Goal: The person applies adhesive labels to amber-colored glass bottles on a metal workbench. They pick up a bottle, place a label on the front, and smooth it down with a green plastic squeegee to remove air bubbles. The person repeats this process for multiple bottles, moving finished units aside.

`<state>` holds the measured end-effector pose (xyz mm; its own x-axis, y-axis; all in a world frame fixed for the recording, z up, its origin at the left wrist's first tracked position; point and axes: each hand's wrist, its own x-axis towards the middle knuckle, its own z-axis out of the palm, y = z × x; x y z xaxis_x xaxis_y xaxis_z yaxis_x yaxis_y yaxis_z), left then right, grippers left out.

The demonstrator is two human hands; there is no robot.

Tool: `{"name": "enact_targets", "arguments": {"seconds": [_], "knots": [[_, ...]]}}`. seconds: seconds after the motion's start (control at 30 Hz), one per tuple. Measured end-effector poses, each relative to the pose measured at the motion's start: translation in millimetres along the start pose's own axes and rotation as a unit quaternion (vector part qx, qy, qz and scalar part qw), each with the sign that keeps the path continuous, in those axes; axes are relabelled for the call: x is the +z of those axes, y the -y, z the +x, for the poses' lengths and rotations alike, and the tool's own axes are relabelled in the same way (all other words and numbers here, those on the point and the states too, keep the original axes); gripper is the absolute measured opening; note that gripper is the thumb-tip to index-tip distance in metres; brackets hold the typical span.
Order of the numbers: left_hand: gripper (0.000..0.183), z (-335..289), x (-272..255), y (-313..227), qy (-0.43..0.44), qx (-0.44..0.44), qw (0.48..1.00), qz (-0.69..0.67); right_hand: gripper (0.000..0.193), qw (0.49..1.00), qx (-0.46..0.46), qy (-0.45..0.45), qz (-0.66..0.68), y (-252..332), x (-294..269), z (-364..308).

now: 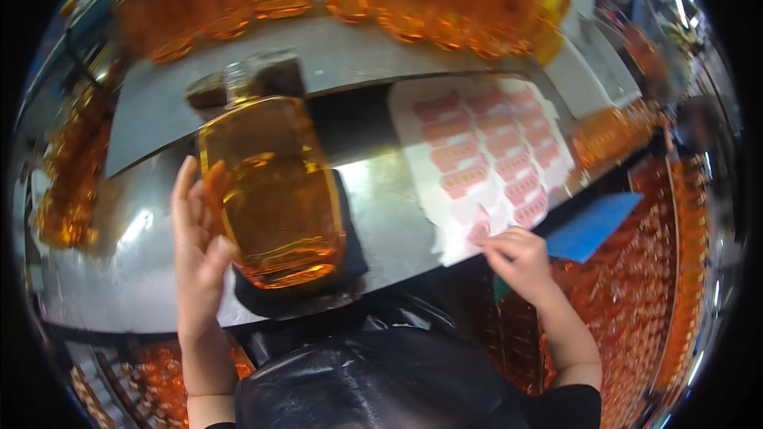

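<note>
A flat, broad-shouldered bottle of amber liquid (278, 183) lies on its back in front of me, its bare glass neck between two dark brown blocks (280, 73). Its lower end rests on a black pad (350, 230). My left hand (199, 230) is at the bottle's left side, fingers stretched and apart; whether it touches the glass I cannot tell. To the right lies a white backing sheet (405, 119) with rows of pink-and-red labels (501, 143). Thumb and forefinger of my right hand (517, 258) pinch a label (479, 226) at the sheet's near corner.
Rows of amber bottles (342, 0) stand along the far side of the metal table (381, 230), with more at the left (71, 175). A white bin (592, 63) stands at the far right. Below it are a blue sheet (594, 229) and many packed bottles (616, 310).
</note>
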<state>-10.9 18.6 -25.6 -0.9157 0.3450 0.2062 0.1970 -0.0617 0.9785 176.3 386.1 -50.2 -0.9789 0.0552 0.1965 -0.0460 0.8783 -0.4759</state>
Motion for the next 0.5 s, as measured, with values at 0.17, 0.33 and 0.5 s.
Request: {"name": "enact_targets", "arguments": {"seconds": [0.17,0.33,0.5], "knots": [[0.145,-32.7,1.3,-8.1,0.062,-0.004,0.966,0.251,0.013,0.978,0.051,-0.005,0.204,79.6,-46.7,109.7],[0.128,-28.7,12.7,5.3,0.014,0.054,0.966,0.252,0.019,0.906,-0.418,-0.066,-0.001,161.9,-30.7,187.5],[0.126,-26.5,5.1,-6.5,0.053,0.029,0.970,0.235,0.019,0.828,-0.533,-0.069,-0.164,173.7,3.8,173.4]]}}
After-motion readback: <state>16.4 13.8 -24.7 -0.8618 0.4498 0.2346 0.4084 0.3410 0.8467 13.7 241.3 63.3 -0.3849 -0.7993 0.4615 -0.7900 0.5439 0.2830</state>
